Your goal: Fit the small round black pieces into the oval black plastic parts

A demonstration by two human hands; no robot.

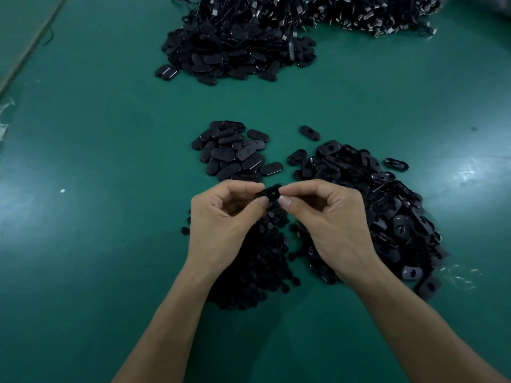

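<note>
Surface: green matte desk [96, 244], with glare patches at the left and right.
Held part: one oval black plastic part [269, 192] is held above the desk at centre, long axis left to right, right end slightly raised, hole towards the camera.
Left hand [221, 219]: fingers are curled, and the part's left end is pinched by thumb and forefinger.
Right hand [331, 222]: the part's right end is pinched the same way.
Round pieces: a heap of small round black pieces [257, 261] lies just under the hands, mostly below the left one. Whether one is already in the fingers cannot be told.
Supply: a pile of holed oval black shells [387, 211] is spread beside the right hand.
Ahead: a smaller pile of closed oval black parts [235, 153] lies just beyond the hands.
Room: open desk is left on the left side and between the piles.
</note>
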